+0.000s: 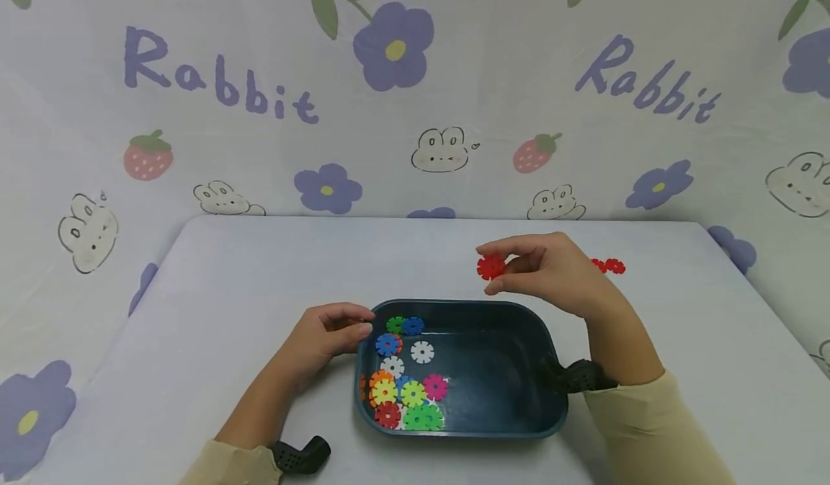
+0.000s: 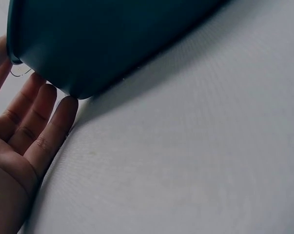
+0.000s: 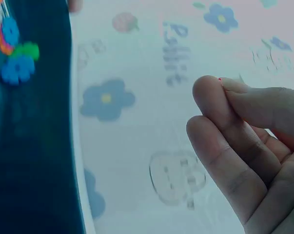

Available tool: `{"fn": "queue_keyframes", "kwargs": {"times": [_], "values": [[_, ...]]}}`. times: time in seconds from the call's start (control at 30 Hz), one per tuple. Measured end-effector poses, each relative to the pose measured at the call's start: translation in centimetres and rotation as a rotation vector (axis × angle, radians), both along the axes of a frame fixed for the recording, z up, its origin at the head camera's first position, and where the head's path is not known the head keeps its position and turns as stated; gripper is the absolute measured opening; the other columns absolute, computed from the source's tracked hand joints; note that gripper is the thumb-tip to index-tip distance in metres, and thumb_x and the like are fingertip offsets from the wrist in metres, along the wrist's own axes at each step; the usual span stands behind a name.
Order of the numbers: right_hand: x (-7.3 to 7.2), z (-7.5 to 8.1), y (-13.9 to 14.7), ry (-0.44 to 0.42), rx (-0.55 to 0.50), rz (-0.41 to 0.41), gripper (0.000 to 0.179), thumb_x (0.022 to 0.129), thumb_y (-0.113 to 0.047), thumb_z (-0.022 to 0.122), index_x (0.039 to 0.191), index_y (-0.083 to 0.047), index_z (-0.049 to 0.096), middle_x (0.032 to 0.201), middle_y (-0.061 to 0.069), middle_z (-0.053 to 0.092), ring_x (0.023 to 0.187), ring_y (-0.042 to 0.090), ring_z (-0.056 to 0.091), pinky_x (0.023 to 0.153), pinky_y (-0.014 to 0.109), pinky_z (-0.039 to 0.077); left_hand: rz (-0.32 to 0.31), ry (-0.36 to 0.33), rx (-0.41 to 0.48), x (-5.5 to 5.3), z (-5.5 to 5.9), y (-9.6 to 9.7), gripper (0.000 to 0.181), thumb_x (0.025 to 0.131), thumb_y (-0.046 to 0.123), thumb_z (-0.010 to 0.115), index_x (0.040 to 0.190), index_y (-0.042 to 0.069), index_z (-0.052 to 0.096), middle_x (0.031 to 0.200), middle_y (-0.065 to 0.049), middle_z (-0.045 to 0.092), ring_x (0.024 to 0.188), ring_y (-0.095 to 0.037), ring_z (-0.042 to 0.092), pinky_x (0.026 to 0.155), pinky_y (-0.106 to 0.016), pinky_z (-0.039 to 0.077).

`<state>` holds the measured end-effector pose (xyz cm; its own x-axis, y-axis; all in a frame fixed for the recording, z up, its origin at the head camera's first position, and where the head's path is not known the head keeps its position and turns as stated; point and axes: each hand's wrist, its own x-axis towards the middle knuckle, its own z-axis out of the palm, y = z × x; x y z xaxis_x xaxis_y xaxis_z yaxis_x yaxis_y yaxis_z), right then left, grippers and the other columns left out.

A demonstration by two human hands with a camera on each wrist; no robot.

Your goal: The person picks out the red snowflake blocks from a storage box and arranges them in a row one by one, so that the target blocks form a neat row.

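Note:
My right hand (image 1: pixel 551 272) pinches a red snowflake disc (image 1: pixel 491 267), a flat notched building piece, above the table behind the dark teal tray (image 1: pixel 493 427). In the right wrist view only a red speck of that disc shows between the thumb and fingertips. At the tray's back left corner my left hand (image 1: pixel 331 334) grips the rim, and its fingers (image 2: pixel 64 117) touch the outer wall in the left wrist view. Snowflake discs in several colours lie along the tray's left side, among them a white one (image 1: pixel 422 352) and a magenta one (image 1: pixel 435 386).
Two red discs (image 1: pixel 615 266) lie on the white table (image 1: pixel 292 254) beyond the right wrist, one partly hidden by it. A patterned cloth (image 1: pixel 493 74) hangs behind the table. Both wrists wear black camera straps (image 1: pixel 580 377).

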<state>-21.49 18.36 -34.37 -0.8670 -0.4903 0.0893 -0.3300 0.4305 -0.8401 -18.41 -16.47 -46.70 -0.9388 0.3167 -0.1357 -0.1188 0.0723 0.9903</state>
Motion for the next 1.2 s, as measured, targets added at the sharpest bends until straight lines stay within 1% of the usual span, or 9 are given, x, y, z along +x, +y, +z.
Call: {"fn": "queue_keyframes", "kwargs": {"times": [0.23, 0.4, 0.5, 0.63, 0.7, 0.8, 0.9, 0.97, 1.2], "values": [[-1.4, -0.2, 4.4, 0.035, 0.033, -0.231, 0.047, 0.085, -0.021, 0.079, 0.129, -0.014, 0.066, 0.108, 0.006, 0.072, 0.087, 0.013, 0.072, 0.080, 0.021, 0.057, 0.001, -0.011, 0.002, 0.0, -0.2, -0.1, 0.038, 0.088, 0.026, 0.075, 0.116, 0.002, 0.068, 0.109, -0.009, 0.067, 0.095, -0.019, 0.067, 0.083, -0.032, 0.059], [-2.4, -1.1, 8.6, 0.057, 0.043, -0.448, 0.049, 0.087, -0.029, 0.075, 0.133, -0.017, 0.062, 0.101, -0.013, 0.074, 0.089, 0.003, 0.070, 0.078, 0.017, 0.055, 0.002, -0.006, 0.014, 0.1, -0.3, -0.2, 0.037, 0.088, 0.024, 0.074, 0.116, 0.001, 0.067, 0.106, -0.008, 0.067, 0.094, -0.018, 0.068, 0.083, -0.032, 0.059], [-3.0, -1.9, 11.6, 0.018, 0.036, -0.567, 0.057, 0.086, -0.036, 0.075, 0.138, -0.018, 0.058, 0.098, -0.023, 0.070, 0.088, -0.002, 0.068, 0.078, 0.011, 0.051, 0.001, 0.000, 0.009, 0.2, -0.4, -0.2, 0.037, 0.089, 0.023, 0.074, 0.116, 0.000, 0.067, 0.107, -0.008, 0.068, 0.093, -0.017, 0.068, 0.082, -0.032, 0.059], [-3.7, -3.5, 15.5, -0.062, -0.052, -0.716, 0.065, 0.086, -0.040, 0.074, 0.143, -0.019, 0.053, 0.101, -0.023, 0.066, 0.089, -0.005, 0.067, 0.080, 0.006, 0.049, -0.004, 0.009, 0.010, 0.1, -0.4, -0.1, 0.037, 0.089, 0.024, 0.074, 0.117, 0.000, 0.067, 0.110, -0.010, 0.068, 0.093, -0.017, 0.068, 0.082, -0.032, 0.059], [-4.1, -4.6, 17.2, -0.112, -0.048, -0.799, 0.068, 0.085, -0.046, 0.071, 0.146, -0.023, 0.050, 0.107, -0.020, 0.063, 0.095, -0.005, 0.063, 0.086, 0.010, 0.050, -0.007, 0.011, 0.011, 0.1, -0.4, -0.1, 0.037, 0.089, 0.024, 0.074, 0.117, 0.001, 0.067, 0.110, -0.010, 0.068, 0.094, -0.017, 0.068, 0.082, -0.032, 0.059], [-4.9, -6.7, 19.2, -0.209, -0.003, -0.901, 0.075, 0.082, -0.059, 0.068, 0.148, -0.030, 0.045, 0.124, -0.011, 0.059, 0.113, 0.006, 0.055, 0.104, 0.025, 0.046, -0.001, 0.006, 0.003, 0.1, -0.4, 0.0, 0.037, 0.088, 0.024, 0.074, 0.116, 0.002, 0.067, 0.111, -0.008, 0.068, 0.095, -0.017, 0.068, 0.082, -0.033, 0.059], [-5.6, -8.8, 20.4, -0.290, 0.042, -0.930, 0.081, 0.081, -0.065, 0.064, 0.151, -0.031, 0.040, 0.144, 0.000, 0.051, 0.133, 0.021, 0.042, 0.114, 0.044, 0.038, 0.007, -0.007, 0.005, 0.1, -0.4, 0.0, 0.035, 0.088, 0.024, 0.075, 0.115, 0.003, 0.068, 0.110, -0.006, 0.068, 0.095, -0.017, 0.068, 0.082, -0.033, 0.059], [-6.0, -10.1, 21.0, -0.317, 0.063, -0.927, 0.083, 0.083, -0.066, 0.063, 0.152, -0.028, 0.038, 0.151, 0.006, 0.045, 0.141, 0.028, 0.034, 0.115, 0.046, 0.036, 0.006, -0.004, 0.003, 0.2, -0.4, -0.1, 0.034, 0.089, 0.024, 0.074, 0.115, 0.003, 0.068, 0.110, -0.006, 0.068, 0.096, -0.018, 0.068, 0.082, -0.033, 0.059], [-6.4, -12.0, 21.5, -0.282, 0.198, -0.865, 0.078, 0.093, -0.057, 0.055, 0.155, -0.018, 0.029, 0.155, 0.019, 0.037, 0.144, 0.042, 0.027, 0.112, 0.058, 0.034, -0.008, 0.020, 0.000, 0.2, -0.2, 0.0, 0.034, 0.090, 0.022, 0.072, 0.116, 0.001, 0.067, 0.110, -0.006, 0.068, 0.095, -0.017, 0.068, 0.082, -0.032, 0.059]]}}
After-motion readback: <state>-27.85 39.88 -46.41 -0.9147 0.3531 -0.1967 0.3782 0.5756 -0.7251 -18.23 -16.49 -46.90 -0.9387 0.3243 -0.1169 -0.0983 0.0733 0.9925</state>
